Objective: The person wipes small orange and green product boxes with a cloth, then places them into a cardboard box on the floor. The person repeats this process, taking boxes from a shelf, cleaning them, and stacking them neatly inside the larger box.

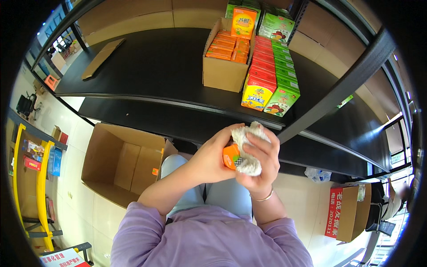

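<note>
My left hand (212, 161) grips an orange drink carton (231, 156), its printed end facing up at me. A crumpled white cloth (252, 148) is bunched in my right hand (268, 160) and pressed against that carton. Both hands are held over my lap, just before the shelf's front edge. Beyond them, on the black shelf (160, 66), a cardboard box (222, 75) holds several orange cartons (220, 48), with one standing upright on top (244, 23). Beside the box run a row of red and yellow cartons (258, 91) and a row of green cartons (283, 96).
An open cardboard box (126, 163) stands at my left, by my knee. A black metal post (333, 86) slants up on the right. A flat cardboard piece (103, 58) lies on the shelf's left. At the far right are another box (353, 212) and a seated person (395, 203).
</note>
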The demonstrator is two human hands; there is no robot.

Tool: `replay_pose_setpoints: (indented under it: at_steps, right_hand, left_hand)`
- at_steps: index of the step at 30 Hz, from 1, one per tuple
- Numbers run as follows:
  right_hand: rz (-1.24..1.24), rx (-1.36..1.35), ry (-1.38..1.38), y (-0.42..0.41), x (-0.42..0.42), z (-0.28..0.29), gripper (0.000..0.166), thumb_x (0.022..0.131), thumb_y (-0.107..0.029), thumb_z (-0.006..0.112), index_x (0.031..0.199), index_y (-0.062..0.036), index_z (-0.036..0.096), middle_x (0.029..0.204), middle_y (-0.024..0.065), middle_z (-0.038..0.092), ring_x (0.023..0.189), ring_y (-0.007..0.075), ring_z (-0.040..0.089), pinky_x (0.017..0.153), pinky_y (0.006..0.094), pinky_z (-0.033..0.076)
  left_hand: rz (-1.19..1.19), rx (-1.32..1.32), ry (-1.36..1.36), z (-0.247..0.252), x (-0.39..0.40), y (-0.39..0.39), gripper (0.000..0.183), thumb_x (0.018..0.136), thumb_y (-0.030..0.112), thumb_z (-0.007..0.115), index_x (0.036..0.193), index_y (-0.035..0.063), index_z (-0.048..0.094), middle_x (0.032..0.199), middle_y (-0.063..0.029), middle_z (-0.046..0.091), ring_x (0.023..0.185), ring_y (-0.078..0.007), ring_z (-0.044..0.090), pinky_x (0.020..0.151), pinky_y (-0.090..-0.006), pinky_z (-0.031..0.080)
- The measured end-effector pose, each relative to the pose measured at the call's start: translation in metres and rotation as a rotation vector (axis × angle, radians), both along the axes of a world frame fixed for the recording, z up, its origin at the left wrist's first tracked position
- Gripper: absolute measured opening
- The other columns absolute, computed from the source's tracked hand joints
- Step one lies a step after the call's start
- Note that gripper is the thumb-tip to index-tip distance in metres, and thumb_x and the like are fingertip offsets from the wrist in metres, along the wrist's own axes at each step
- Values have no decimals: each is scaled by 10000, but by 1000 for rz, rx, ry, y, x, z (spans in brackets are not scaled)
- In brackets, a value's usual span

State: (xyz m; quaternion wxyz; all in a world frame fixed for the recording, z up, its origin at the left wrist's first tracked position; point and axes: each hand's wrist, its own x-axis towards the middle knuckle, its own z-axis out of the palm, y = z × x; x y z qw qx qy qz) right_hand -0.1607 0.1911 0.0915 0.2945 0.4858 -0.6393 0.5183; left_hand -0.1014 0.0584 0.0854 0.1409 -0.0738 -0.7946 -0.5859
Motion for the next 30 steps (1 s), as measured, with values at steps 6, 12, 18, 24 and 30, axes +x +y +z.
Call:
replay_pose_setpoints:
  at_steps: [6, 12, 18, 24, 30]
  right_hand:
    - [50, -59, 99, 0, 2, -5, 325, 671, -370, 690, 837, -102, 615, 938, 6, 611, 960, 239, 502, 889, 441, 376]
    - [250, -239, 56, 6, -9, -11, 328, 732, -427, 645, 773, -108, 580, 826, -5, 613, 848, 203, 525, 756, 381, 388]
    - [424, -542, -143, 2, -21, -15, 348, 806, -394, 549, 669, -79, 497, 624, 25, 553, 702, 207, 506, 706, 376, 371]
    - [292, -566, -287, -4, -27, -22, 342, 822, -399, 431, 671, -94, 394, 650, 42, 464, 751, 219, 454, 828, 413, 351]
    - [229, -441, -316, 5, -33, -24, 311, 842, -306, 506, 815, 4, 509, 798, 130, 574, 882, 283, 511, 823, 448, 403]
  left_hand:
    - [-32, -49, 95, 3, 3, -3, 836, 560, 107, 774, 1272, 35, 341, 1108, -103, 499, 1020, -205, 512, 875, -308, 405]
    - [-239, 146, 46, 1, -9, -5, 913, 564, 34, 766, 1324, 38, 260, 1100, -101, 479, 1017, -179, 496, 905, -301, 378]
    - [-294, 218, -13, 6, -18, -1, 868, 598, 3, 724, 1326, 35, 254, 1118, -98, 465, 1047, -171, 471, 903, -292, 372]
    - [-283, 251, -77, 1, -22, 1, 820, 634, -9, 687, 1327, 34, 249, 1165, -88, 433, 1082, -148, 441, 911, -280, 357]
    - [-287, 302, -104, -2, -26, 1, 794, 649, -13, 684, 1317, 24, 256, 1215, -89, 410, 1126, -136, 411, 936, -289, 347]
